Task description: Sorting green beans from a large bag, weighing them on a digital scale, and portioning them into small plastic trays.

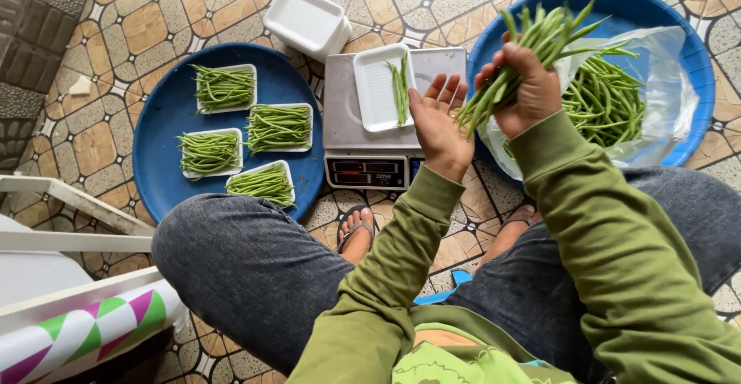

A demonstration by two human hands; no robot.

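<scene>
Patterned floor tiles in tan and brown spread under everything you work on, seated with your knees apart and sandalled feet between them. Your right hand is clenched around a bunch of green beans, held up just in front of the blue basin, whose clear plastic bag holds the loose bean heap. Your left hand is empty, fingers spread, palm up, hovering over the digital scale. On the scale sits a white foam tray with a few beans. Left of it, a blue round tray carries four filled foam trays, and a stack of empty foam trays lies beyond.
</scene>
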